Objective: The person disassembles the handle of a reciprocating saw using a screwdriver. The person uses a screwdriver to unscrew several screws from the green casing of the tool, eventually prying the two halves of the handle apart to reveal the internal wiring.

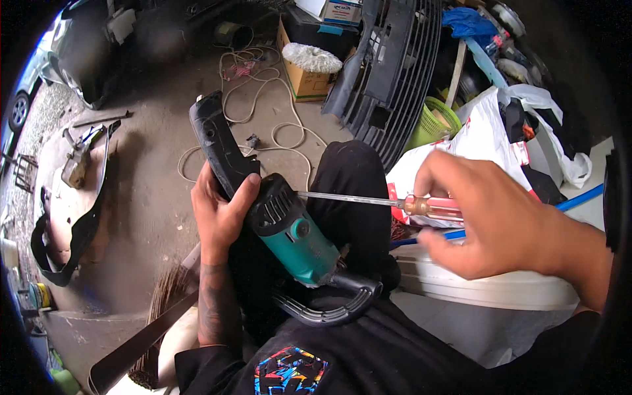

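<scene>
A teal and black polisher (304, 249) lies slantwise across my lap, its loop handle (336, 309) towards my body and its long black rear handle (220, 138) pointing away to the left. My left hand (222, 209) is closed round the polisher where the rear handle meets the black vented housing, thumb on top. A screwdriver (431, 207) with a clear reddish handle reaches in from the right, its shaft level. The shaft's tip meets the housing's edge; exactly where it sits is hidden. My right hand (490, 217) has the screwdriver's handle loosely between curled fingers and palm, the thumb lifted off it.
Beyond my knees, a pale cord (289, 125) loops over the concrete floor. A cardboard box (308, 84) carrying a fluffy white pad (312, 58), a black grille (378, 79), a green basket (431, 125) and white bags (474, 141) crowd the right. A broom (161, 299) lies left.
</scene>
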Tool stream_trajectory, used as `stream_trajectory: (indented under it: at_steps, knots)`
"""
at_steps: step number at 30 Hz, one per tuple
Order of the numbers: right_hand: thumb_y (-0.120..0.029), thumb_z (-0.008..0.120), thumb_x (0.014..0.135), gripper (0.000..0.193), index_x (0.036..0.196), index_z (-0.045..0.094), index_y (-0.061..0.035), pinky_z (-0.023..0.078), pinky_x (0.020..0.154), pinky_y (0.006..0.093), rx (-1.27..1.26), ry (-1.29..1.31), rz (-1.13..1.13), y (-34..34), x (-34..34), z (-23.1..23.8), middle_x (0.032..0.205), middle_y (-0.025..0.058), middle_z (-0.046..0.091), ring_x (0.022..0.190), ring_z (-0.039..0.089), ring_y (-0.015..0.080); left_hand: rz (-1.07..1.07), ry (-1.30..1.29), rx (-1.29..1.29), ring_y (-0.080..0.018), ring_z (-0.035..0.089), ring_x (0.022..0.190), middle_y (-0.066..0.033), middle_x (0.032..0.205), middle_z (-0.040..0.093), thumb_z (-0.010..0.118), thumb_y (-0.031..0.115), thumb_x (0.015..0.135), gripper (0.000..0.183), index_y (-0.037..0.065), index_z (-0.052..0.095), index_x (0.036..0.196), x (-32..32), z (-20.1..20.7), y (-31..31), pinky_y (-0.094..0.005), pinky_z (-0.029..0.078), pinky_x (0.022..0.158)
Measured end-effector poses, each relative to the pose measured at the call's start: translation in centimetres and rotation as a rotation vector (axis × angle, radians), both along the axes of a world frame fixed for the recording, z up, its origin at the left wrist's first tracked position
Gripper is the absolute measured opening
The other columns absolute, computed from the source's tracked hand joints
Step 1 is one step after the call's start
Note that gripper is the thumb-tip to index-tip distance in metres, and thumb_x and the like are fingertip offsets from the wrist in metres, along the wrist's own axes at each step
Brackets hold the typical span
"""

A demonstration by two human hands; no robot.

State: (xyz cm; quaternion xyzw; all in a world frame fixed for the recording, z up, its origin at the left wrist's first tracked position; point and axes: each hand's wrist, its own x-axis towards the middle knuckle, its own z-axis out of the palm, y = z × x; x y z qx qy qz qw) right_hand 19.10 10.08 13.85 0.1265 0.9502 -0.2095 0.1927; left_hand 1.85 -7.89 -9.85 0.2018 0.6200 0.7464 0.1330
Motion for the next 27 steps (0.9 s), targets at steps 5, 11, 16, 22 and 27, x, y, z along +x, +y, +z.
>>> stream_trajectory:
  at_steps: [5,11,16,22,27]
  knots:
    - [-0.016,0.07,0.082,0.019,0.09,0.062,-0.0015,0.048,0.06,0.0364,0.555,0.443,0.759,1.2,0.7,-1.1,0.076,0.0109,0.062,0.066,0.061,0.0223,0.008,0.019,0.045,-0.0096,0.059,0.082,-0.0026,0.09,0.065,0.075,0.012,0.081,0.032,-0.003,0.06,0.105,0.1,-0.3,-0.1,-0.0246,0.048,0.077]
    - [-0.019,0.065,0.088,0.02,0.086,0.057,-0.0009,0.049,0.058,0.0406,-0.05,0.017,-0.066,0.0,-0.2,0.3,0.069,0.0148,0.062,0.065,0.064,0.0286,0.033,0.045,0.03,-0.0097,0.06,0.082,-0.0029,0.091,0.065,0.075,0.011,0.08,0.033,-0.003,0.06,0.105,0.0,-0.8,-0.4,-0.0252,0.049,0.077]
    - [-0.014,0.072,0.08,0.022,0.089,0.063,0.0031,0.047,0.06,0.0374,0.613,0.521,0.913,1.3,0.7,-1.3,0.075,0.0111,0.062,0.061,0.057,0.0241,0.039,0.038,0.059,-0.0098,0.06,0.083,-0.0027,0.091,0.065,0.076,0.011,0.08,0.033,-0.003,0.06,0.106,0.2,-0.7,-0.4,-0.0252,0.049,0.078]
    - [-0.014,0.066,0.087,0.019,0.085,0.059,0.0033,0.049,0.06,0.0391,-0.084,-0.089,-0.173,0.4,-0.7,-0.2,0.083,0.0176,0.07,0.075,0.068,0.0279,0.066,0.014,0.051,-0.0098,0.06,0.084,-0.0028,0.092,0.066,0.076,0.011,0.08,0.034,-0.003,0.06,0.106,0.0,-1.1,-0.7,-0.0252,0.049,0.079]
    - [-0.014,0.068,0.084,0.021,0.087,0.059,0.0043,0.051,0.062,0.0391,0.64,0.463,0.922,0.6,0.4,-0.4,0.074,0.0134,0.065,0.066,0.066,0.0282,0.043,0.07,0.02,-0.0098,0.06,0.083,-0.0027,0.092,0.066,0.075,0.01,0.078,0.037,-0.003,0.061,0.109,0.0,-1.0,-0.7,-0.0257,0.049,0.079]
